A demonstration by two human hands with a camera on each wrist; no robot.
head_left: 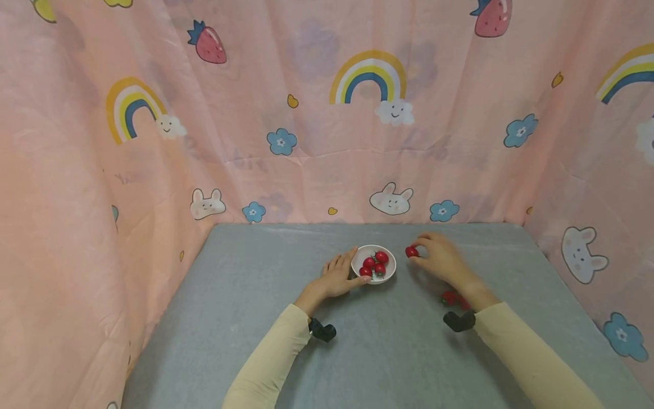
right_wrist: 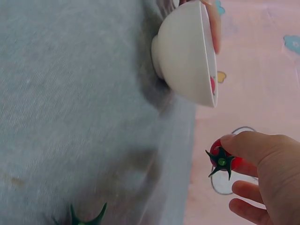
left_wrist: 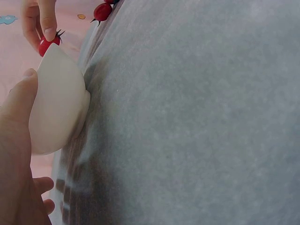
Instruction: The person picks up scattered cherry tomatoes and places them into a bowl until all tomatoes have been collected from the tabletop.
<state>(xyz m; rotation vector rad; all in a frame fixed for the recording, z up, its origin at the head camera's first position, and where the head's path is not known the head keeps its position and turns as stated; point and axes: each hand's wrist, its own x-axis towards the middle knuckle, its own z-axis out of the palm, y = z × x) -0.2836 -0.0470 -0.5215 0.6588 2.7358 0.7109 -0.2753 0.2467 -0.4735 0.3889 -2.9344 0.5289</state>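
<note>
A small white bowl (head_left: 373, 282) stands upright on the table, holding several red cherry tomatoes (head_left: 380, 257) with green stems. My left hand (head_left: 336, 278) holds the bowl from its left side, thumb at the near rim and fingers along the far left side. To the right of the bowl and apart from it, my right hand (head_left: 441, 258) pinches a cherry tomato (right_wrist: 222, 157) between thumb and fingers above the table. Its green star-shaped stem shows in the right wrist view. More red tomatoes (head_left: 449, 297) lie on the table beside my right wrist, partly hidden by it.
The grey cloth-covered table (head_left: 245, 295) ends at a pink patterned curtain (head_left: 306, 170) behind and on both sides. A black wrist camera (head_left: 323, 330) is strapped at the left wrist, and another wrist camera (head_left: 458, 321) at the right, close to the loose tomatoes.
</note>
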